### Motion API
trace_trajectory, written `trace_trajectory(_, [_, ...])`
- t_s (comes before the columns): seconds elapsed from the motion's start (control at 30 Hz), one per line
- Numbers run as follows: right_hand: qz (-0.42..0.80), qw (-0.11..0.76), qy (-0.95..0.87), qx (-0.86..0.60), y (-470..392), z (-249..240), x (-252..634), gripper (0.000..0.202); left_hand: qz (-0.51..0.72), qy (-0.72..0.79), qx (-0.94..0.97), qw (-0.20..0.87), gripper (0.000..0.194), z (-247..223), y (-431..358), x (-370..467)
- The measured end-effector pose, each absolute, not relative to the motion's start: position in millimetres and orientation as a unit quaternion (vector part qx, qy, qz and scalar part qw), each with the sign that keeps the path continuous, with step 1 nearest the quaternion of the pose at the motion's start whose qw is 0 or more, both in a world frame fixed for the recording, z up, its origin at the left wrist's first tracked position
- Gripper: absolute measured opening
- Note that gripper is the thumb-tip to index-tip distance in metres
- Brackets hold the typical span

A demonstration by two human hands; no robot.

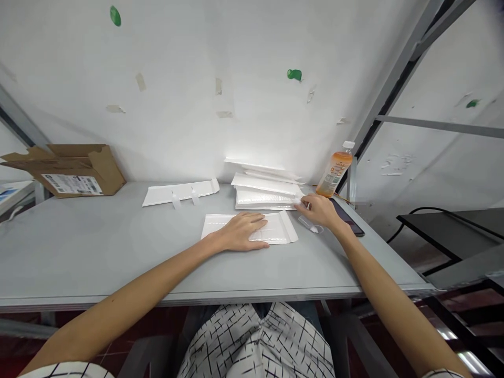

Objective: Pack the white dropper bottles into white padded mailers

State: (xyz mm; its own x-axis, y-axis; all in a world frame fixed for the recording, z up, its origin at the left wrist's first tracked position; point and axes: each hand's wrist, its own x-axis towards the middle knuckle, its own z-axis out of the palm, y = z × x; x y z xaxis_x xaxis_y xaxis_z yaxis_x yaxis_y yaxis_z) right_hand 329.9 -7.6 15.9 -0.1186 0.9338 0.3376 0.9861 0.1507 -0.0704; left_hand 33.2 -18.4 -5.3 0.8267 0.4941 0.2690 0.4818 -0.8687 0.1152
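My left hand (244, 231) lies flat on a white bubble mailer (277, 229), its fingers stretched out and the thumb a little apart. The mailer's flap end points right. At the right edge of a pile of white bubble mailers (263, 197), my right hand (319, 210) has its fingertips pinched together; what they hold is too small and pale to make out. Just below those fingers lies a small clear plastic bottle (307, 224) with a thin loop beside it. Farther left, another white mailer (161, 194) has two small translucent bottles (175, 200) on it.
An open cardboard box (82, 176) with a shipping label stands at the back left. At the right, a bottle of orange drink (334, 173) leans near the wall and frame. A dark phone (348, 218) lies by my right wrist. The grey table (118, 247) meets a white wall.
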Motion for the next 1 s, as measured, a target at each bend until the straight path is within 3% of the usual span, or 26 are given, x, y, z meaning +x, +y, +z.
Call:
trace_trajectory(0.17, [-0.010,0.300,-0.708,-0.639,-9,21,330,0.039,0.176,0.249,0.952,0.039,0.047,-2,-17,34])
trace_trajectory(0.3, [0.185,0.414,-0.681,-0.575,-18,33,323,0.041,0.196,0.252,0.946,0.054,0.046,-4,-15,33])
trace_trajectory(0.4, [0.314,0.450,-0.662,-0.510,-27,41,315,0.036,0.210,0.255,0.942,0.061,0.047,-7,-14,33])
trace_trajectory(0.8, [0.377,0.292,-0.711,-0.517,-32,39,301,0.030,0.234,0.265,0.934,0.051,0.045,-11,-10,32])
trace_trajectory(1.0, [0.388,0.280,-0.726,-0.493,-29,33,296,0.028,0.238,0.260,0.934,0.048,0.044,-11,-10,32])
